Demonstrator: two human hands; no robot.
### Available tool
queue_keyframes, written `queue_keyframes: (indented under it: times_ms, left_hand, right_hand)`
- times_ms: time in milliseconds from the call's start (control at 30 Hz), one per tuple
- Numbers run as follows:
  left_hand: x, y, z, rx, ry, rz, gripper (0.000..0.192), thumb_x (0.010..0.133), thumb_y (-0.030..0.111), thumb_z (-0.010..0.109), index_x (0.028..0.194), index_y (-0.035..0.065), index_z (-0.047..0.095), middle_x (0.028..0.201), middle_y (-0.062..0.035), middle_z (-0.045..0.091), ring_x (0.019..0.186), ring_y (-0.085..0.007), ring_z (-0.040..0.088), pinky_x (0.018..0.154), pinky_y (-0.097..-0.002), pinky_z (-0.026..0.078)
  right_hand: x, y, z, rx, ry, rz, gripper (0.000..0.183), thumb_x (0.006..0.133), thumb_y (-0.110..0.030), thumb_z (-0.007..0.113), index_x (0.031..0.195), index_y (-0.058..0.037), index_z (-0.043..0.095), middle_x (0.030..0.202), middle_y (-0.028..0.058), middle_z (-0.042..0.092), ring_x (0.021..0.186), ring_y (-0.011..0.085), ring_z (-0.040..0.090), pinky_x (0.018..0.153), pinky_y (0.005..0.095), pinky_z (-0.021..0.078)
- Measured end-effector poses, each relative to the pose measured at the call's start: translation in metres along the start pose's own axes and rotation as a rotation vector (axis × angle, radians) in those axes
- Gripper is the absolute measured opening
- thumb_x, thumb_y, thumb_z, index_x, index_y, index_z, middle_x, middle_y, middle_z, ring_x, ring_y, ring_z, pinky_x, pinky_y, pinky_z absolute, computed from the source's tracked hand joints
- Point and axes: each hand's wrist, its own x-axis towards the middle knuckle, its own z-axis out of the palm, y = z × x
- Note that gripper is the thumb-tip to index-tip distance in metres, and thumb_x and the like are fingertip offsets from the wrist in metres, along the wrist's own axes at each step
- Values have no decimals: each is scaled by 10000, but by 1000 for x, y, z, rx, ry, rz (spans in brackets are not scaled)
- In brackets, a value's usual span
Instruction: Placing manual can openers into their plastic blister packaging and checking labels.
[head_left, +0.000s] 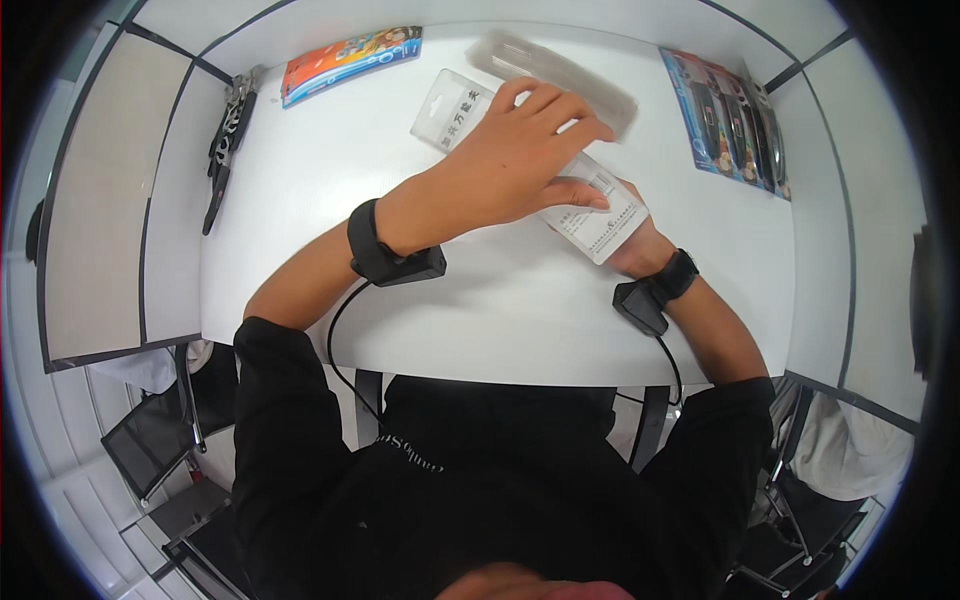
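Note:
My right hand (636, 244) is under the lower right end of a long printed backing card (600, 221) and grips it from beneath, its fingers mostly hidden. Over the card's middle lies my left hand (517, 157), thumb pressed on the printed face, fingers spread and bent towards the far edge. The card's far left end has a hanging hole and bears writing. Just behind it on the white table rests a clear plastic blister shell (555, 75). Each wrist wears a black strap with a small box and a cable.
Colourful printed cards (352, 64) lie at the back left. Several packaged black-handled tools (724, 124) stand in a row at the right. Loose black-handled metal tools (229, 146) lie along the left panel (169, 210). Low panels enclose the white table (480, 322) at the back and sides.

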Motion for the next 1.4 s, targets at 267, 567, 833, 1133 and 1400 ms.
queue_keyframes:
  times_ms: [267, 567, 833, 1133, 1400]
  left_hand:
    - [-14, 7, -40, -115, 186, 3, 707, 768, 381, 870, 1361, 123, 586, 1387, -109, 533, 1327, -327, 449, 1137, -465, 309]
    - [-119, -66, -120, -138, 353, -379, 202, 981, 141, 663, 1164, 56, 640, 1149, -63, 669, 1080, -187, 592, 962, -332, 447]
    - [-178, -118, -109, -295, 412, -655, 178, 1031, 192, 612, 1104, 38, 665, 1067, -47, 682, 997, -133, 618, 919, -305, 476]
    - [-213, -151, -105, -281, 393, -752, 185, 1024, 196, 623, 1096, 31, 668, 1038, -24, 691, 979, -112, 624, 890, -290, 480]
    - [-290, -216, -134, 337, 399, -914, 337, 922, 262, 718, 1191, 63, 682, 1230, -135, 651, 1158, -317, 580, 1006, -435, 462]
  right_hand:
    - [-15, -12, 28, -312, 84, -190, 479, 1090, -244, 454, 1523, -43, 414, 1428, 107, 557, 1247, 176, 596, 1027, 319, 529]
    - [-94, -131, -16, -1379, 738, -860, 378, 1062, -256, 537, 1405, -122, 624, 1372, 72, 635, 1183, 154, 592, 1041, 286, 438]
    - [-100, -204, -77, -1829, 1146, -574, 394, 1022, -310, 603, 1330, -67, 637, 914, 108, 713, 838, 192, 678, 786, 317, 528]
    - [-76, -195, -50, -2509, 1343, -310, 384, 974, -329, 617, 1276, -96, 664, 1099, 123, 718, 988, 318, 697, 771, 414, 581]
    - [14, -139, 16, -2157, 809, -773, 364, 957, -310, 672, 1273, -129, 665, 1187, 75, 670, 956, 257, 669, 836, 372, 551]
